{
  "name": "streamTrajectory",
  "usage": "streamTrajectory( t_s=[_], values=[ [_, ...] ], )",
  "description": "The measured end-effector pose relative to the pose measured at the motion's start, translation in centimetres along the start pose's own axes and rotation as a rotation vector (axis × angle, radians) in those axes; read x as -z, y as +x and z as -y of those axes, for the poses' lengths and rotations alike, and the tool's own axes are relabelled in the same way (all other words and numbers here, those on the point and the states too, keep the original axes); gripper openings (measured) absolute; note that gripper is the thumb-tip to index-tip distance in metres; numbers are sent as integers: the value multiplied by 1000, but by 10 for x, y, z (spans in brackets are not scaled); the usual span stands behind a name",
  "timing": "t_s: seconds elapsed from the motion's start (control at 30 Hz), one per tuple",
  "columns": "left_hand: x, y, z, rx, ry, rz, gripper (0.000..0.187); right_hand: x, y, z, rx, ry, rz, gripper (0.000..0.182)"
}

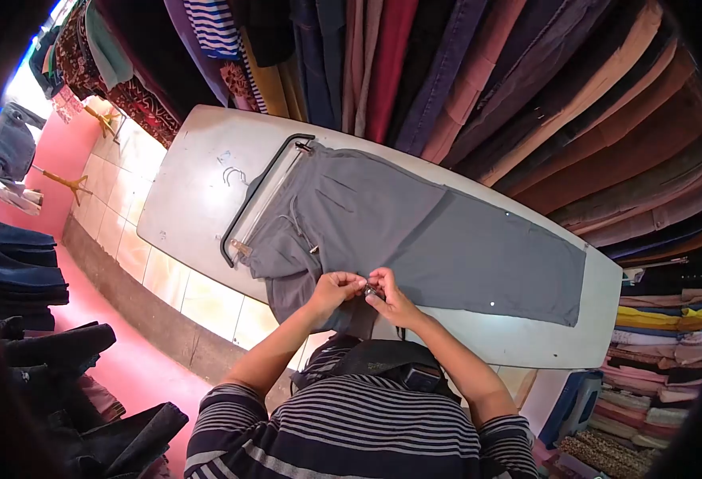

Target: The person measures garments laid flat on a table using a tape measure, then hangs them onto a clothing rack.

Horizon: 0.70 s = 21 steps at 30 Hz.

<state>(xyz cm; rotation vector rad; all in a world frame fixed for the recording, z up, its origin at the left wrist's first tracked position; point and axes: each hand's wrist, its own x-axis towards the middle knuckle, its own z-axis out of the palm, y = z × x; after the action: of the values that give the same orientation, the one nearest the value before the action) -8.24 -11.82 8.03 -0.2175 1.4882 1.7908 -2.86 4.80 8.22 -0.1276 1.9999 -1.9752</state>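
Both the left hand [336, 292] and the right hand [393, 302] are nearly closed, pinching a small dark item [370, 290] by the near edge of the grey trousers [446, 239]. These lie ahead on the white table [183, 191], long axis slanting from the hanger [250, 192], nearer the left hand, toward the far right.
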Motion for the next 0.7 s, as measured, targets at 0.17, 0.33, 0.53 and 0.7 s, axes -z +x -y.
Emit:
streamTrajectory(
  t_s=[0.17,0.33,0.53,0.7],
  values=[
    [35,21,-12,-279,523,-67,12,-4,6,-1,16,-160,-79,38],
    [115,72,-62,-625,928,-751,12,9,-20,6,29,-372,-181,26],
    [149,101,-91,-606,1298,-973,14,10,-47,-3,-62,-422,-219,28],
    [145,102,-89,-550,1357,-998,12,8,-59,-8,-61,-534,-226,30]
  ],
)
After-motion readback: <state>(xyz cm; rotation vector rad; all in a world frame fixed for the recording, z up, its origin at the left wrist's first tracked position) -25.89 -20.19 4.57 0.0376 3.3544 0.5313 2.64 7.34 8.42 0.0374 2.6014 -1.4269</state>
